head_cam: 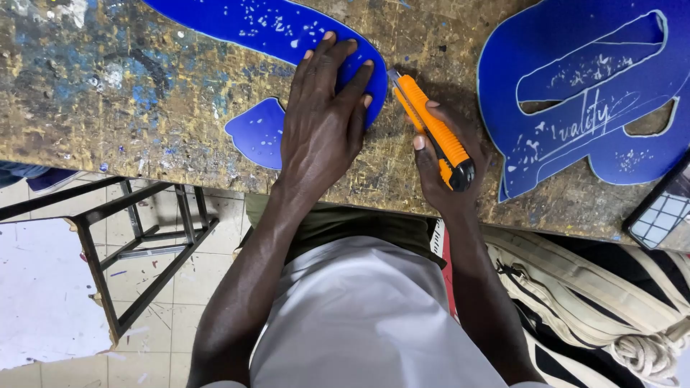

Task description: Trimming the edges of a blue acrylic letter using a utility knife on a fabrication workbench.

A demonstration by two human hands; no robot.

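My left hand (321, 118) lies flat, fingers spread, pressing down the rounded end of a curved blue sheet piece (266, 25) on a worn, paint-flecked workbench (108, 93). A small blue offcut (257, 133) lies just left of that hand. My right hand (447, 169) grips an orange utility knife (431, 129), its blade tip pointing at the blue piece's edge beside my left fingertips.
A large blue cut-out shape (589, 93) with white outlines lies at the right. A phone (661, 212) sits at the bench's right edge. Below are a metal frame (136, 244) on tiled floor, a white sheet (43, 294), and a beige strapped bag (596, 302).
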